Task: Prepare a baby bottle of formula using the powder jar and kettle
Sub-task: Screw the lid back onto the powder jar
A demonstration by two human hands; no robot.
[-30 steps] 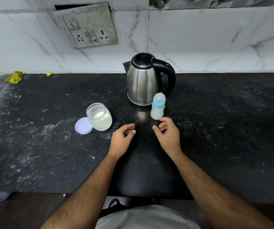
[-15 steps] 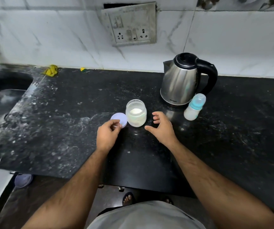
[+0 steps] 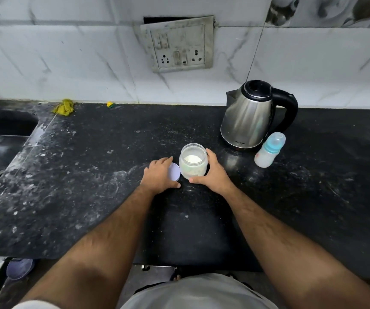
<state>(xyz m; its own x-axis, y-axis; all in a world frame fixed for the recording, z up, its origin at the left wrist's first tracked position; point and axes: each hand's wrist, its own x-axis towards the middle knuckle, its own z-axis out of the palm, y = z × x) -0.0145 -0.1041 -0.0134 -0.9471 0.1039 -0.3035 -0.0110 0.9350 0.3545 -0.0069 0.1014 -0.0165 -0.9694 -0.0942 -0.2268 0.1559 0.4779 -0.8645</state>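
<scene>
- Translucent plastic is what the right hand (image 3: 213,175) grips: the powder jar (image 3: 193,161) at frame centre, open-mouthed, fingers curled round its right side, thumb low in front.
- The left hand (image 3: 159,175) lies over the white lid (image 3: 174,171), just left of the jar; fingers cover most of it, so whether they pinch it or only rest on it I cannot tell.
- The step looks like capping the jar: steady it on the black tabletop (image 3: 90,175), bring the lid over level, seat it square before turning, so no powder spills.
- The baby bottle (image 3: 268,151), capped, stands at right beside the steel kettle (image 3: 249,118), upper right.
</scene>
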